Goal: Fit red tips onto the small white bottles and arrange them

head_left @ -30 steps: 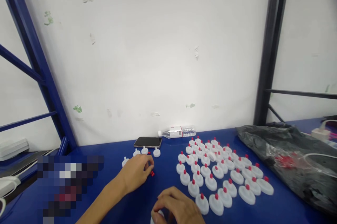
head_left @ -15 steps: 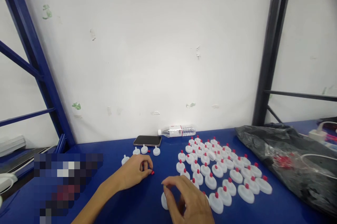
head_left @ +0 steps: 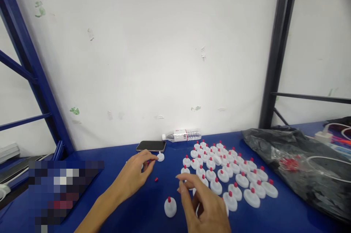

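My left hand (head_left: 138, 171) reaches over the blue table, thumb and index fingertips close together beside an uncapped white lid (head_left: 160, 157); whether it grips the lid is unclear. A loose red cap (head_left: 156, 179) lies just below that hand. Closer to me, a white lid with a red tip (head_left: 170, 207) stands alone. To its right is my right hand (head_left: 201, 200), thumb and index finger curved towards each other, with nothing plainly visible between them. Several red-tipped white lids (head_left: 216, 188) stand grouped beyond and right of it, some hidden behind the hand.
A phone (head_left: 151, 146) and a clear bottle lying on its side (head_left: 181, 136) are by the wall. A black plastic bag (head_left: 304, 167) with a small bag of red pieces (head_left: 289, 163) covers the right side. Blue frame posts (head_left: 35, 61) rise at left.
My left hand has moved up towards the uncapped lid, away from the loose red cap. My right hand has shifted right, off the near lid, whose red tip now shows. The view has shifted slightly.
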`<state>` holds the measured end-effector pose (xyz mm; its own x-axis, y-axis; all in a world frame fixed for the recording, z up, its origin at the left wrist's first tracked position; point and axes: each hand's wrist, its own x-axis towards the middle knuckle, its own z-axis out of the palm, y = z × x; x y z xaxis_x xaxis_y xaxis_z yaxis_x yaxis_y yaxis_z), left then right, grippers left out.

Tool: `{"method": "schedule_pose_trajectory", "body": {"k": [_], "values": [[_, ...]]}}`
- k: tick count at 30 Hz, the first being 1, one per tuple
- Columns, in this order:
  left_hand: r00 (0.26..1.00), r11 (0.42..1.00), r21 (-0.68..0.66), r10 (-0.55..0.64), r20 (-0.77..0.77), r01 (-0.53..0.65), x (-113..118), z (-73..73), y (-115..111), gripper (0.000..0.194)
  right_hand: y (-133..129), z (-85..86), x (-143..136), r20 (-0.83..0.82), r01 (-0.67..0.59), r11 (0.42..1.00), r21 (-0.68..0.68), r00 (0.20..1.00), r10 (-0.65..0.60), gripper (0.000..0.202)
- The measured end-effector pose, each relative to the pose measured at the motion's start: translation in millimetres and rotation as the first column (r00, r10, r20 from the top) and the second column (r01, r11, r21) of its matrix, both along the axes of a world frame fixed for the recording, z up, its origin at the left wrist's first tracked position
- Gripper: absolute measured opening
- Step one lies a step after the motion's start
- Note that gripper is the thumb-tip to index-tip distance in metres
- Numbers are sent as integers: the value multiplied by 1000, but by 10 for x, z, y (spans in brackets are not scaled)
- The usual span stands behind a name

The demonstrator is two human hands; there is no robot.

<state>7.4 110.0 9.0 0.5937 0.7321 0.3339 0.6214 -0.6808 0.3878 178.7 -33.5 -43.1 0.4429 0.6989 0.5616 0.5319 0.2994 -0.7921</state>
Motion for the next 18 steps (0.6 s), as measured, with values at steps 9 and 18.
{"method": "schedule_pose_trajectory", "body": {"k": [9, 18], "values": [[997, 987, -158, -15, 77, 27, 259, -33, -110, 24, -136, 106, 399, -84, 191, 977, -97, 976, -200, 32], [999, 999, -39, -32, -27, 31, 341, -22, 70, 21, -166, 109, 628, -130, 273, 957, -102, 950, -285, 37]]}}
